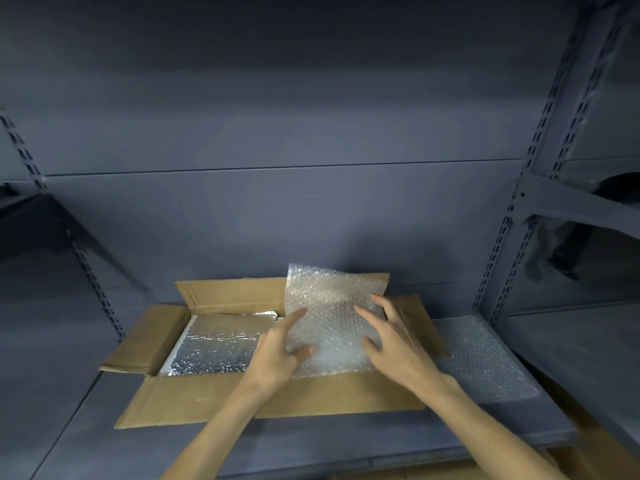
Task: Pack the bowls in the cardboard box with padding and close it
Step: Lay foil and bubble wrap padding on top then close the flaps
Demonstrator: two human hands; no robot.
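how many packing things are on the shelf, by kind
cardboard box: 1
bubble wrap sheets: 2, one under both hands in the box, one on the shelf to the right
silver foil padding: 1
total: 4

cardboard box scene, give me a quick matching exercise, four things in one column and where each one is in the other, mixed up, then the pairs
Things:
1. bubble wrap sheet
2. silver foil padding
3. spare bubble wrap
4. near flap

Places:
A. lying on the shelf to the right of the cardboard box
B. folded out toward the person
C. under both hands, over the right half of the box
D. lying in the left half of the box

Pairs: 1-C, 2-D, 3-A, 4-B
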